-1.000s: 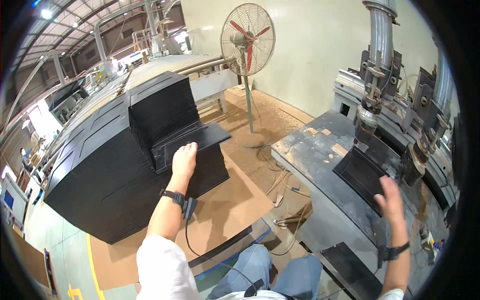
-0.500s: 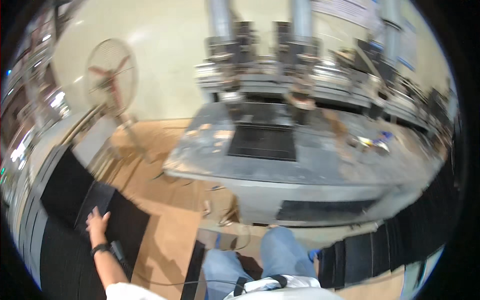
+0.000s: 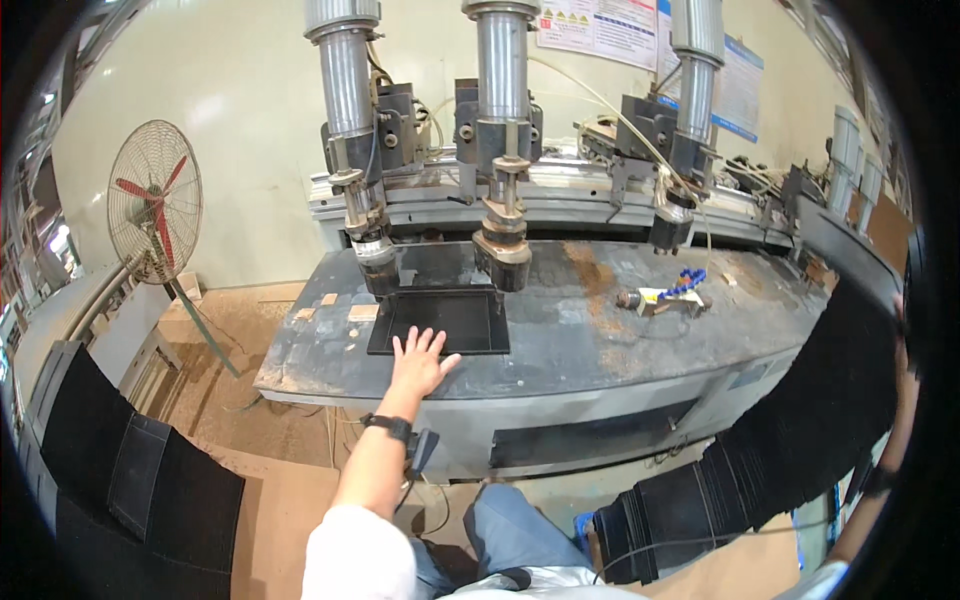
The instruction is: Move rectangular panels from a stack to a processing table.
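Observation:
My left hand reaches forward, fingers spread, over the near edge of a black rectangular panel. This panel lies flat on the grey machine table, under two spindle heads, and a recessed outline shows along its edges. A dark band circles my left wrist. At the far right rim, my right hand is beside the upper end of a long row of black panels. Its fingers are too dark and cut off to make out.
Machine spindles hang over the table; another spindle stands further right. A blue segmented hose and sawdust lie on the tabletop. More black panels are stacked at left. A standing fan is by the wall.
My left hand has moved from the left stack of black panels to the panel on the machine table. My right hand has come into view at the right rim. The view has shifted.

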The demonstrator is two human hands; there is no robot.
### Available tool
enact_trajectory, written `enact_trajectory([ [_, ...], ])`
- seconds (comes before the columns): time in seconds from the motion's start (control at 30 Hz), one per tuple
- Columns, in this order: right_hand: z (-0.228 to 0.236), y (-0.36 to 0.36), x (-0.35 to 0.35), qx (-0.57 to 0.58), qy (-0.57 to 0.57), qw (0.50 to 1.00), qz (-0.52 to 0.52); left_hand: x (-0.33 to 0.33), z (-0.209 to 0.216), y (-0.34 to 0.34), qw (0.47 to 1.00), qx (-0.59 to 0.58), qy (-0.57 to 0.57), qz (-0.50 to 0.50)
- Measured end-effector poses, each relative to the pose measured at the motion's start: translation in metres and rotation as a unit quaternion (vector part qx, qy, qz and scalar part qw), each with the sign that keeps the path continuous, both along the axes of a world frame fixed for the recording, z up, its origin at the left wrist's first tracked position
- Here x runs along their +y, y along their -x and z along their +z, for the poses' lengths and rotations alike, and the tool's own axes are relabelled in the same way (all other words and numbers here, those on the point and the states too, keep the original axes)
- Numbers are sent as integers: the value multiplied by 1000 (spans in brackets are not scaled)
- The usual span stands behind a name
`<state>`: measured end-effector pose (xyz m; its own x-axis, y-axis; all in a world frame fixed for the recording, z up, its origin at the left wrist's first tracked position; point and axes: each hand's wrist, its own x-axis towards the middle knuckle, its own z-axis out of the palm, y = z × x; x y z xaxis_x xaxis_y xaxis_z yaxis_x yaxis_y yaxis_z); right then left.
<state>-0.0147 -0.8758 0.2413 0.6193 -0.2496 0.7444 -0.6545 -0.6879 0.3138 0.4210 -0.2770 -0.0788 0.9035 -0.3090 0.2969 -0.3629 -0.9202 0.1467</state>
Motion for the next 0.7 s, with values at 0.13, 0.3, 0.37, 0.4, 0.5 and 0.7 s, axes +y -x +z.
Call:
enact_trajectory([
  [0.13,-32,-68,90,0,105,976,193,-15,-22,-19,998,48,-9,30],
  [0.3,-116,-216,198,67,-97,864,489,-6,-19,-21,998,48,0,30],
  [0.37,-153,-261,239,81,-150,831,529,-3,-23,-20,1000,16,2,27],
  [0.4,-172,-283,259,77,-186,809,552,4,-27,-14,1000,-2,0,30],
  [0.5,-218,-321,286,84,-196,803,556,4,-16,39,996,-78,-1,-32],
  [0.7,-309,-391,340,184,-129,848,481,107,-25,175,960,-232,-56,-144],
])
